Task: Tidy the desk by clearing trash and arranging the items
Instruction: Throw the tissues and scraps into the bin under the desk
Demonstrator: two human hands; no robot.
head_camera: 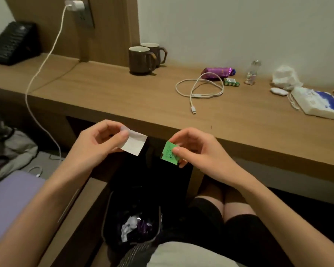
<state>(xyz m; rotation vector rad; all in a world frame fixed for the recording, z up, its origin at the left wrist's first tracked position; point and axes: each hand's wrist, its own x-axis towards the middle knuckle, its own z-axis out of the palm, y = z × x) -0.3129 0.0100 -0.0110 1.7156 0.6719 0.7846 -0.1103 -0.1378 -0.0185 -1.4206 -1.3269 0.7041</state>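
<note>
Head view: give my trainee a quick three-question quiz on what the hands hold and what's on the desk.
1. True or false: the left hand holds the white paper slip.
2. What colour is the packet in the right hand?
3. Which lies nearest the coiled white cable: A mugs, B green batteries, C tissue pack?

Key: 1 true; 2 green; 3 B.

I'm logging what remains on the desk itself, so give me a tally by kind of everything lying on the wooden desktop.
Brown ceramic mugs: 2
Loose white cable: 1
Purple foil wrapper: 1
Green battery pack: 1
Small clear bottle: 1
Crumpled white tissue: 1
White earbud case: 1
Blue-and-white packet: 1
Total: 9
</note>
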